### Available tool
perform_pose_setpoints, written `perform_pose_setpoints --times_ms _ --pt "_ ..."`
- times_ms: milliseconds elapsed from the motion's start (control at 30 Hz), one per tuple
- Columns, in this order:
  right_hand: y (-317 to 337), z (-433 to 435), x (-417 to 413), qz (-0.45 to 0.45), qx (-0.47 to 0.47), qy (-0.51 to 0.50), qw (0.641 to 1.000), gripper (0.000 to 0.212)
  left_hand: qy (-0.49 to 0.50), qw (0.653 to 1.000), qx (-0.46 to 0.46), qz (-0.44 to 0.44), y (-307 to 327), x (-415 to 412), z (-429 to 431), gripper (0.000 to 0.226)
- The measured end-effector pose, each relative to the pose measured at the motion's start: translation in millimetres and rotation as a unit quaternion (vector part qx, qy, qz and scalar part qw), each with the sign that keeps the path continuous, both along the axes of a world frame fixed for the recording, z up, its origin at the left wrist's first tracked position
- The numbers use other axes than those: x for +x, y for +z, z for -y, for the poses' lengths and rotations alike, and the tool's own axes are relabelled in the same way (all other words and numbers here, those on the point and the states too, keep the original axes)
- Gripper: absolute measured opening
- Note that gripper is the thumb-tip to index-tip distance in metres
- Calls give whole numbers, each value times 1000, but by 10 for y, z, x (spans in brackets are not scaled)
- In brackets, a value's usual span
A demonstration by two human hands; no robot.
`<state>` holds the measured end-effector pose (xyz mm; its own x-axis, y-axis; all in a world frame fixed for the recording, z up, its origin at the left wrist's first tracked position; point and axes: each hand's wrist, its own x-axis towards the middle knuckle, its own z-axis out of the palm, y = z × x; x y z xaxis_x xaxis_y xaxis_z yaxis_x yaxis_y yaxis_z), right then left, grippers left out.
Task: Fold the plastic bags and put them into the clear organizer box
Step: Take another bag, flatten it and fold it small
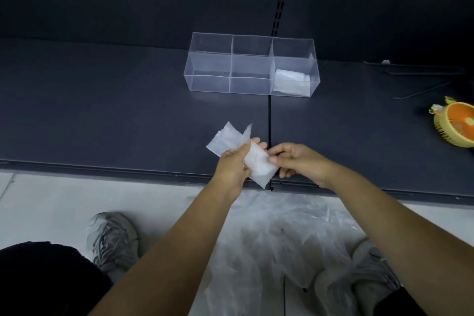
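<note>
A partly folded translucent plastic bag point(256, 161) hangs above the front edge of the dark shelf. My left hand point(232, 165) grips its middle from the left, and loose ends stick up past the fingers. My right hand point(298, 161) pinches the bag's right edge. Farther back on the shelf stands the clear organizer box point(205, 82), divided into three compartments. A folded white bag point(291, 79) lies in the rightmost compartment; the other two hold nothing.
A heap of loose plastic bags point(287, 233) lies on the pale floor between my grey shoes point(112, 241). An orange-and-yellow handheld fan point(456, 126) rests at the shelf's right. Thin metal rods point(420, 90) lie at the back right.
</note>
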<state>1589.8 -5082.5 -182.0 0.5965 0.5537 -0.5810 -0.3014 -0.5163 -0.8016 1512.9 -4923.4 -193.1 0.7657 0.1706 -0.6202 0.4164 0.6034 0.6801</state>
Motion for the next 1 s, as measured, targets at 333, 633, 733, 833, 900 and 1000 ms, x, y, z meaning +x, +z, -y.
perform_pose_setpoints --times_ms 333,633,733,833,900,1000 --pt "-144 -62 -54 66 -78 -38 994 14 55 982 160 -83 -200 235 -494 14" --pt "-115 18 -138 46 -63 -83 993 14 -222 674 669 220 -154 -278 -194 48" --pt "-36 9 -139 11 -58 -91 994 14 -377 618 660 199 -341 -486 -15 80" --pt "74 5 -146 -54 -43 -125 990 13 -303 665 651 207 -386 -522 11 64" --pt "157 -17 -140 -75 -20 -134 988 12 -237 706 637 199 -317 -489 34 43" --pt "244 -64 -85 -10 -12 -113 993 23 -213 755 599 161 -212 -408 -26 24"
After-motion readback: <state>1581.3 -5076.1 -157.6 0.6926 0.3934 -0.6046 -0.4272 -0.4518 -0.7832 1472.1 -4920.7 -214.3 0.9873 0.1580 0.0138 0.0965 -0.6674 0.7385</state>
